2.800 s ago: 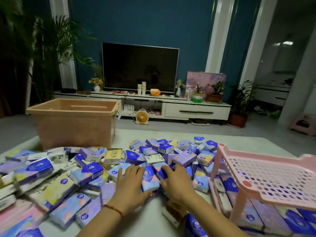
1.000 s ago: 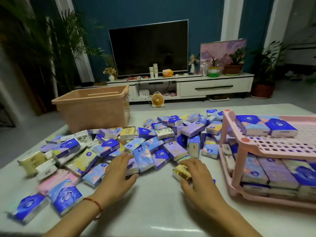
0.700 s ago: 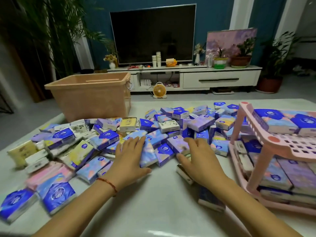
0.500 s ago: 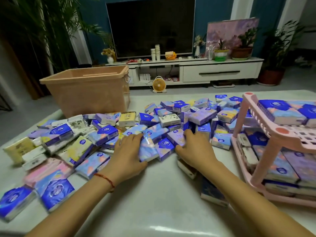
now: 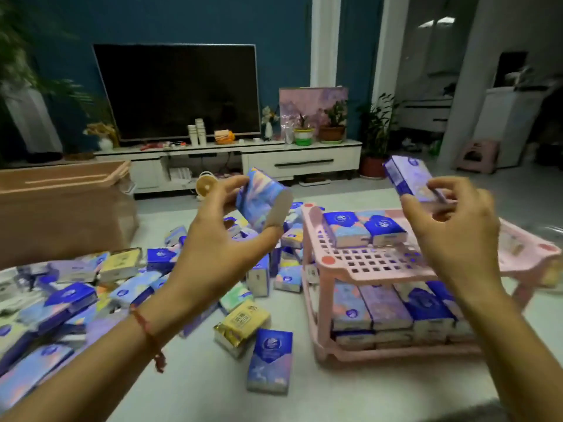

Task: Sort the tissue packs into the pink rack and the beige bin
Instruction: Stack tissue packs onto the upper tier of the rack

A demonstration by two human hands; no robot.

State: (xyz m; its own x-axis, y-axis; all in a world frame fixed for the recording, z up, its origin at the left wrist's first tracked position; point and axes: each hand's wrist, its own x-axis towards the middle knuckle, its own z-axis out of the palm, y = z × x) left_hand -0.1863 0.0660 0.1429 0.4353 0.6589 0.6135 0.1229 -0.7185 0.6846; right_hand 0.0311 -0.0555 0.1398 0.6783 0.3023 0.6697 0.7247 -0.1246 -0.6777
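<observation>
Left-hand pack: a pastel blue tissue pack (image 5: 259, 200), tilted, raised above the counter.
Left hand (image 5: 222, 239): fingers closed on the pastel blue tissue pack, thumb below, fingertips above.
Right-hand pack: a purple tissue pack (image 5: 409, 179), tilted, raised over the rack's upper shelf.
Right hand (image 5: 454, 236): fingers pinched on the near end of the purple tissue pack.
Pink rack (image 5: 323, 260): below the right fingers, on the counter; two packs lie side by side at the far end of its perforated upper shelf; the lower shelf holds a row of stacked packs.
Loose packs (image 5: 122, 287): a heap below and left of the left fingers, spread across the counter.
Near packs: a yellow pack (image 5: 242, 325) and a dark blue pack (image 5: 269, 365) lie between the two forearms, just left of the rack.
Beige bin (image 5: 61, 208): far left of the left fingers, behind the heap; contents not visible.
Counter (image 5: 213, 397): pale surface.
</observation>
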